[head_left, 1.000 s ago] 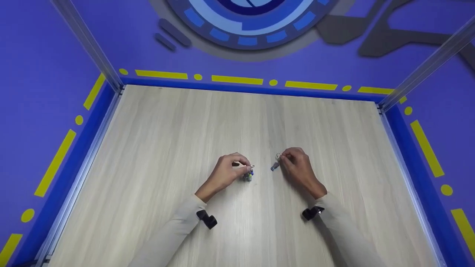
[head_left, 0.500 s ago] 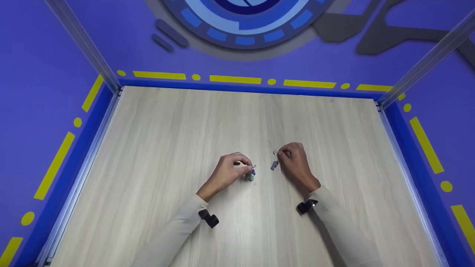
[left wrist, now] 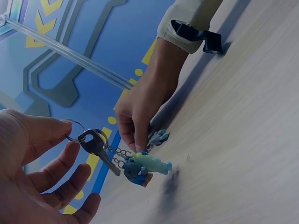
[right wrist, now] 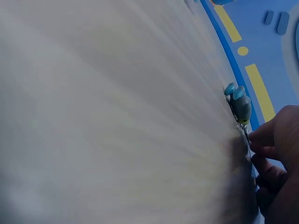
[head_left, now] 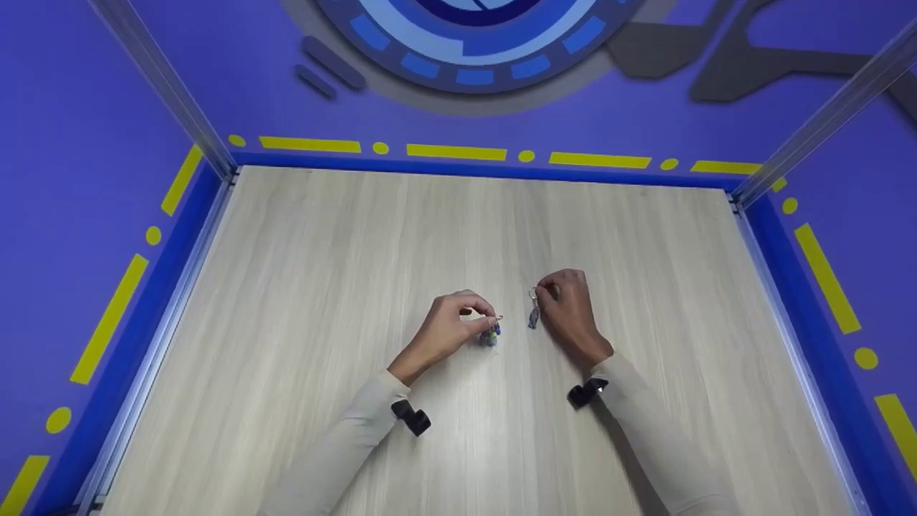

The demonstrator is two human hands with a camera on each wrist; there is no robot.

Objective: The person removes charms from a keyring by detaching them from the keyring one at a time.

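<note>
My left hand point(head_left: 458, 322) pinches a metal key ring point(left wrist: 74, 131) between thumb and fingertip, its other fingers loosely bent. From the ring hang a dark-headed key point(left wrist: 96, 145) and small figurine charms point(left wrist: 145, 163) in pale green and blue on short chains, held above the table. Just to the right, my right hand point(head_left: 571, 308) pinches the ring end of a second keychain. Its grey-blue figurine point(head_left: 534, 318) with light-blue ends point(right wrist: 239, 92) is at the tabletop; whether it rests there is unclear. A gap separates the two keychains.
The pale wood-grain table point(head_left: 344, 244) is enclosed by blue panels point(head_left: 458, 129) with yellow dashes at the back and sides. Metal posts point(head_left: 172, 86) stand at the back corners. A dark camera band point(head_left: 412, 418) sits on each wrist.
My left hand has shifted slightly right with the key ring. My right hand has moved a little away from me and left, and its figurine now points more straight toward me.
</note>
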